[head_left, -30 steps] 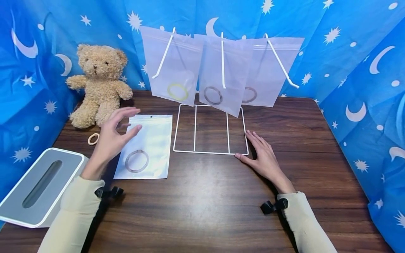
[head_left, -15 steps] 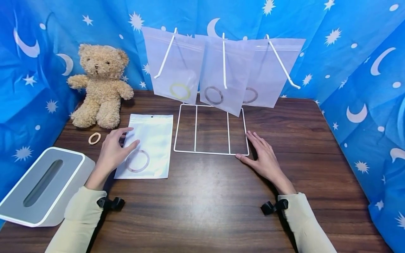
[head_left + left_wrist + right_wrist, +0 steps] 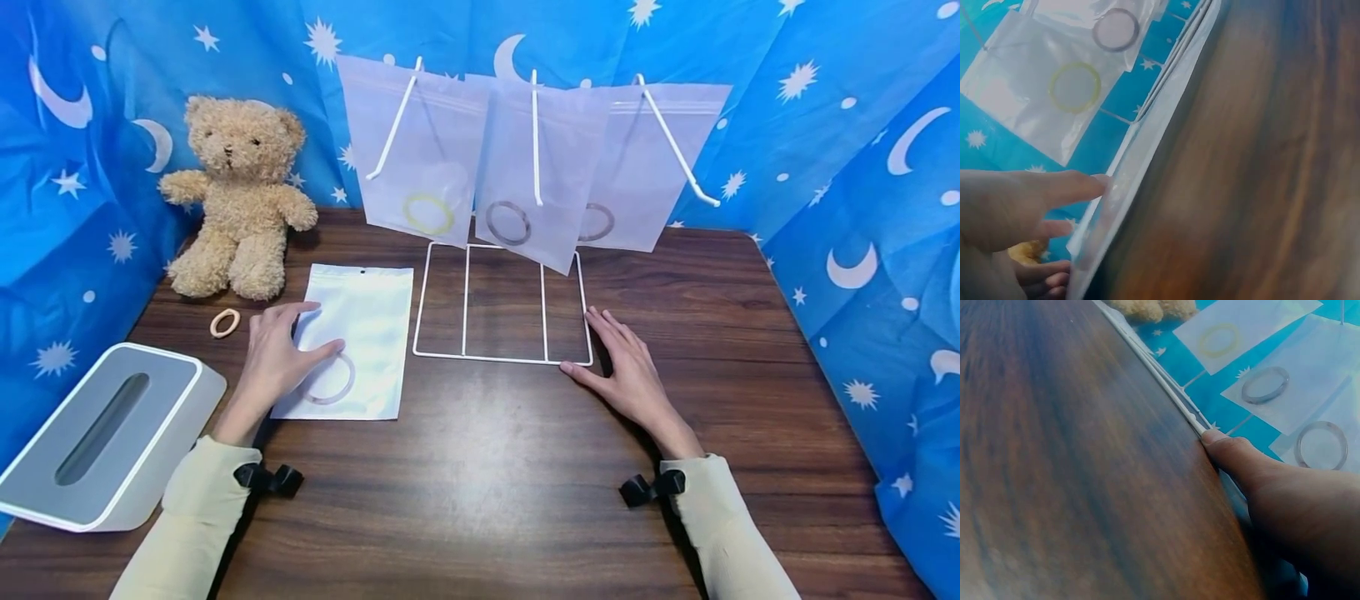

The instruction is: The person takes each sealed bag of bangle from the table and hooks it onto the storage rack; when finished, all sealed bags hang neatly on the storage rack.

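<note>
A white zip pouch (image 3: 367,333) with a bangle (image 3: 347,379) showing through it lies flat on the table. Over its left side is my left hand (image 3: 277,350), thumb and fingers spread apart; the thumb tip is right at the pouch near the bangle in the left wrist view too. My right hand (image 3: 630,375) rests at the front right corner of a white wire rack base (image 3: 487,359), thumb on its front bar, fingers along its side. From the rack's prongs hang a pouch with a yellow bangle (image 3: 428,214) and two pouches with brownish bangles, one at the middle (image 3: 508,222).
A teddy bear (image 3: 243,200) sits at the back left, with a small wooden ring (image 3: 225,323) in front of it. A grey-topped tissue box (image 3: 105,433) stands beside my left forearm. Blue star-patterned cloth (image 3: 810,150) surrounds the table.
My left hand has come down and right onto the pouch, its thumb now over the bangle's upper edge. The right hand stays at the rack's corner.
</note>
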A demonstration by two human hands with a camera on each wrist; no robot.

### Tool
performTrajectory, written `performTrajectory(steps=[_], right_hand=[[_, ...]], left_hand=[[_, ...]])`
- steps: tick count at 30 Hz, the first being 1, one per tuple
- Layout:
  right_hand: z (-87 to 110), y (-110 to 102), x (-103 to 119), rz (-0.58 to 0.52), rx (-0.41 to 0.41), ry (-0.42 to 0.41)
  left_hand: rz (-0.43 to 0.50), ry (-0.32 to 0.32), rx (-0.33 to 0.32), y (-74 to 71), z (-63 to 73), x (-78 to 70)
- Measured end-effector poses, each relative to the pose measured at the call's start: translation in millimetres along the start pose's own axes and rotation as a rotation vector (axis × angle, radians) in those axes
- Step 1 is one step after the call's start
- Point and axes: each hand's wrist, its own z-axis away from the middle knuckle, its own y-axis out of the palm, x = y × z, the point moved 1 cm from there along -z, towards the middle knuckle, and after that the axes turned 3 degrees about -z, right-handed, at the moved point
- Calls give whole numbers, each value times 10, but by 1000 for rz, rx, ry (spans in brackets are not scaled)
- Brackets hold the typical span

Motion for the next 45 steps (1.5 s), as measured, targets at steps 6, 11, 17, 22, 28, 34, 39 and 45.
performTrajectory(steps=[6, 11, 17, 22, 28, 34, 39, 45], right_hand=[[6, -5, 0, 4, -3, 1], [6, 0, 1, 7, -4, 4], [-9, 0, 7, 8, 1, 6], [-8, -3, 11, 8, -3, 2], [-4, 3, 6, 6, 4, 5], [0, 10, -1, 5, 14, 10], [-6, 8, -4, 2, 16, 7], [2, 1, -7, 9, 1, -4]], left_hand=[[222, -21, -52, 81, -22, 51], [488, -67, -60, 103, -24, 103], [573, -130, 5, 97, -18, 132], [582, -135, 17, 92, -13, 142], [640, -108, 48, 76, -19, 151], [805, -14, 22, 31, -3, 82], [927, 165, -65, -26, 24, -70], [930, 293, -153, -180, 125, -487]])
